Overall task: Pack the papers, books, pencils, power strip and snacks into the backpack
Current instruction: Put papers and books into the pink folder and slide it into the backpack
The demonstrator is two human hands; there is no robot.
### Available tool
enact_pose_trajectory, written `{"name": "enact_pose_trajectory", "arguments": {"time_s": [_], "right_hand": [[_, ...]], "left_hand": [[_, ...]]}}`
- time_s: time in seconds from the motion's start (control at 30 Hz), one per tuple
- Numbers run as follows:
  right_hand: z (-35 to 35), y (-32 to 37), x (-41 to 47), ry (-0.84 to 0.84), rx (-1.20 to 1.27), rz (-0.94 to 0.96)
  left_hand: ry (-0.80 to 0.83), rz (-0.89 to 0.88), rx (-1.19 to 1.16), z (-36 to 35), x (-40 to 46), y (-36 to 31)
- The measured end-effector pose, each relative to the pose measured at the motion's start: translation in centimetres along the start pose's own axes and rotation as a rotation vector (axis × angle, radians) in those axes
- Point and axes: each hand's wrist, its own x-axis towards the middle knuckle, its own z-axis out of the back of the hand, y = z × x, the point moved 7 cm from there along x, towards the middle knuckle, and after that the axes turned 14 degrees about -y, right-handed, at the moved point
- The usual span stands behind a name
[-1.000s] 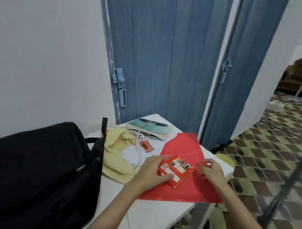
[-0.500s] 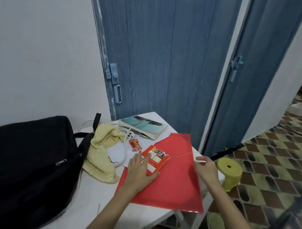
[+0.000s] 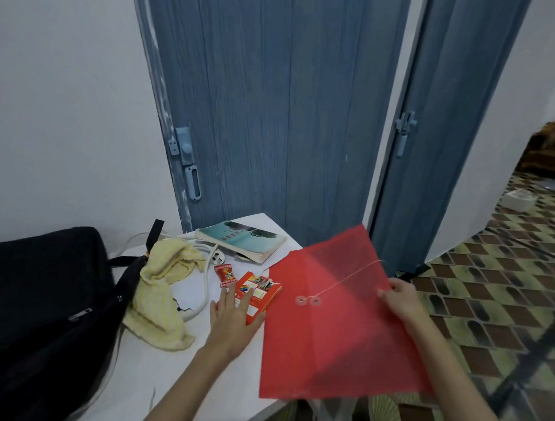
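My right hand (image 3: 400,302) grips the right edge of a red string-tie folder (image 3: 334,337), lifted off the table and hanging past its right edge. With straight fingers, my left hand (image 3: 231,319) rests on an orange pencil box (image 3: 261,291) lying on the white table (image 3: 168,365). A small red snack packet (image 3: 225,274) lies just beyond the box. A teal-covered book (image 3: 242,240) sits at the table's far corner on white paper. The white power strip's plug (image 3: 217,257) and cord lie beside a yellow cloth (image 3: 165,286). The black backpack (image 3: 44,313) stands at the left, zipped.
Blue folding doors (image 3: 276,116) rise right behind the table. White wall lies to the left. Patterned floor tiles (image 3: 509,296) spread to the right, and a white box (image 3: 520,199) sits on them farther off.
My right hand has pulled the red folder to the right and lifted it off the table. The pencil box slid off the folder onto the table under my left hand.
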Motion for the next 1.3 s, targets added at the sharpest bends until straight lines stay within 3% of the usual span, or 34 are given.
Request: {"name": "enact_pose_trajectory", "arguments": {"time_s": [0.2, 0.3, 0.43, 0.6, 0.83, 1.03, 1.3], "right_hand": [[8.4, -2.6, -0.3, -0.447, 0.088, -0.037], [10.7, -4.0, -1.1, -0.583, 0.231, -0.083], [10.4, -4.0, -1.2, -0.455, 0.382, -0.040], [6.5, -1.2, -2.6, -0.207, 0.380, 0.082], [-0.6, 1.8, -5.0, 0.003, 0.373, 0.102], [-1.0, -1.5, -4.1, -0.207, 0.300, -0.084], [1.5, -5.0, -3.1, -0.258, 0.162, -0.173]], "left_hand": [[-0.030, 0.056, 0.043, -0.3, 0.9, -1.3], [-0.147, 0.039, -0.071, 0.5, 1.5, -3.4], [-0.264, -0.062, -0.386, 2.5, 1.9, -7.1], [-0.256, -0.067, -0.636, 5.3, 1.2, -8.0], [-0.291, 0.014, -0.311, 7.5, -1.0, -2.9], [-0.239, 0.145, -0.295, 5.9, -1.8, 4.6], [-0.223, 0.194, 0.160, 5.8, -1.0, 9.9]]}}
